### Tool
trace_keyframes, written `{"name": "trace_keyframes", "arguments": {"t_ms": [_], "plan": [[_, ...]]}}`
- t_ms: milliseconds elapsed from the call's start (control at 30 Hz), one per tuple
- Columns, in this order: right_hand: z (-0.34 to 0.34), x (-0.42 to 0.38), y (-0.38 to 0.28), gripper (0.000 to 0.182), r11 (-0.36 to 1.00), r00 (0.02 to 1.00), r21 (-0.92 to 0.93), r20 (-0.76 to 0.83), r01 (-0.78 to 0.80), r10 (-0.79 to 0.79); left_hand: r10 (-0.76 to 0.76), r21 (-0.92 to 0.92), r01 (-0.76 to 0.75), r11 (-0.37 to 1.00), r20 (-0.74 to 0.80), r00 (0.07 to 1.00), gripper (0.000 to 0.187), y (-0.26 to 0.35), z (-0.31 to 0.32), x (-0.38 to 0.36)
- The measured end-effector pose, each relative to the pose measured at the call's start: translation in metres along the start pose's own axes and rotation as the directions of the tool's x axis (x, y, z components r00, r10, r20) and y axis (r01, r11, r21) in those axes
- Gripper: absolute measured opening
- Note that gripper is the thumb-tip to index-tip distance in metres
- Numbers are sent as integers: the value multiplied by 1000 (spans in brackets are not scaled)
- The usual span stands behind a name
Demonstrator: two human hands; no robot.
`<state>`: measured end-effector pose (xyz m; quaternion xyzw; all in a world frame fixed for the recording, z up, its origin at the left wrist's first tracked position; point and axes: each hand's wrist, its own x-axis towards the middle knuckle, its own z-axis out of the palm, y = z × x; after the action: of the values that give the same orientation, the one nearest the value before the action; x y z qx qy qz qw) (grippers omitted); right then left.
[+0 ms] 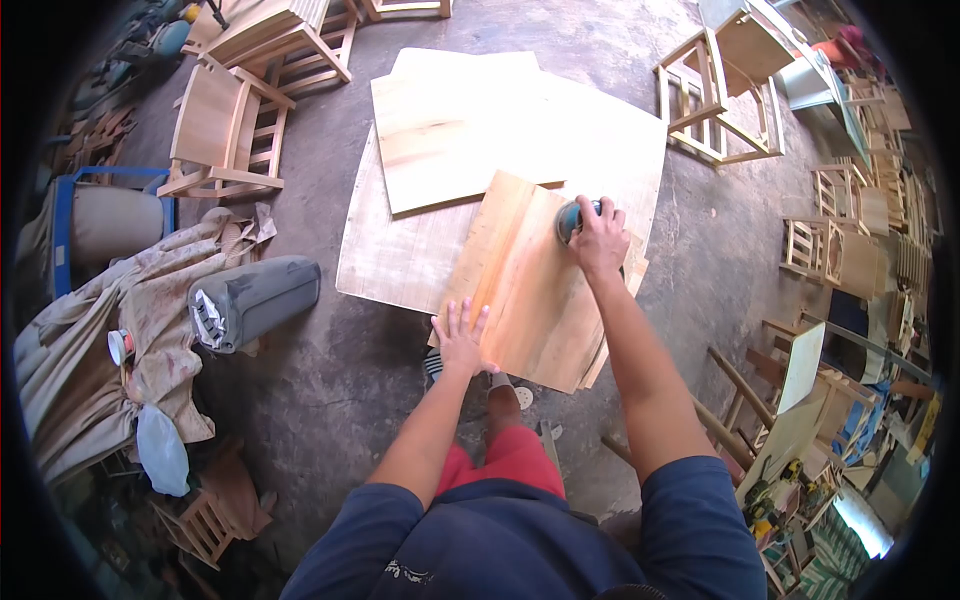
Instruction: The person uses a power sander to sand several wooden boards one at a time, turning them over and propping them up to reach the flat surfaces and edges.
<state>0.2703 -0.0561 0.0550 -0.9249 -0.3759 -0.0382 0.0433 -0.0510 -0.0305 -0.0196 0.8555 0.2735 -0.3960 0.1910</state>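
A wooden board [520,285] with light and reddish grain lies at a slant on top of other boards, near my body. My left hand [461,342] rests flat on the board's near left edge, its fingers spread. Toward the far right edge, my right hand [601,242] is wrapped round a teal and dark orbital sander [568,222], which sits on the board. Part of the sander is hidden by my fingers. Beneath these lies a large pale wooden sheet [385,255], and another pale board [430,150] rests on its far side, washed out by bright light.
Wooden chair frames stand at the far left [225,130] and far right [725,90]. On the left are a grey cylindrical container [262,300] and a stained cloth [160,290]. Chair parts and power tools [775,500] crowd the right side of the concrete floor [330,390].
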Motion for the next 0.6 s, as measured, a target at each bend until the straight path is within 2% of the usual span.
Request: {"name": "trace_keyframes", "arguments": {"t_ms": [300, 433, 600], "plan": [[10, 52, 10, 56, 1000, 1000, -17, -29, -9, 9, -3, 6, 3, 1000, -57, 998, 155, -1, 6, -1], [6, 22, 1, 57, 1000, 1000, 3, -11, -18, 18, -19, -7, 18, 1000, -58, 998, 153, 1, 3, -3], [-9, -59, -27, 58, 999, 999, 43, 31, -26, 24, -3, -25, 2, 1000, -61, 998, 156, 1, 0, -6]]}}
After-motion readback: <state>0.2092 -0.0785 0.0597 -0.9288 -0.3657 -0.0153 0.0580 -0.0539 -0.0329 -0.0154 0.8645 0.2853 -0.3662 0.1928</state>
